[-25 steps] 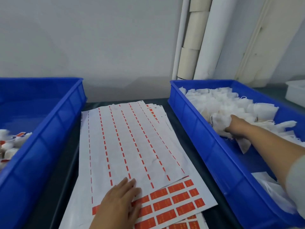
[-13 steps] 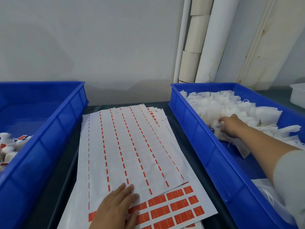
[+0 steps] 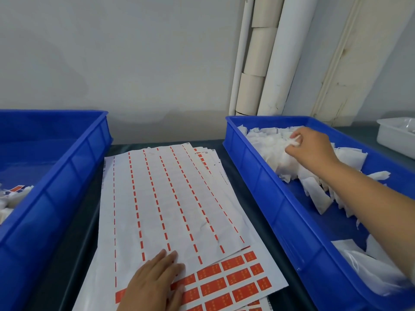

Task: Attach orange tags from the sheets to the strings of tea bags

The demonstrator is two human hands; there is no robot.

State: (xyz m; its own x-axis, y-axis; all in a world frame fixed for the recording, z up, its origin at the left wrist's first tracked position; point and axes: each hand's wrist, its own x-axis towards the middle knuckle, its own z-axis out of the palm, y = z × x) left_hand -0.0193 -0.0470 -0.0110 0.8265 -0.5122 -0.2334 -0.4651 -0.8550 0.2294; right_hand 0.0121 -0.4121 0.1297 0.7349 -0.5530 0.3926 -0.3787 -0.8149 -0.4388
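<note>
A stack of tag sheets [image 3: 170, 205] lies on the dark table between two blue bins; the top sheet is mostly peeled, and rows of orange tags [image 3: 233, 279] remain on the sheet under it. My left hand [image 3: 155, 281] rests flat on the near end of the sheets. A heap of white tea bags [image 3: 269, 144] fills the far part of the right blue bin [image 3: 289, 223]. My right hand [image 3: 312, 147] reaches into that heap and pinches a white tea bag between its fingers.
The left blue bin [image 3: 56, 187] holds a few tagged tea bags [image 3: 13, 194] at its near left. White rolls and tubes [image 3: 265, 55] lean on the wall behind. A white tray [image 3: 395, 135] sits at the far right.
My right hand has moved further back over the tea bag heap and lifted, now pinching a bag. My left hand stays flat on the sheets.
</note>
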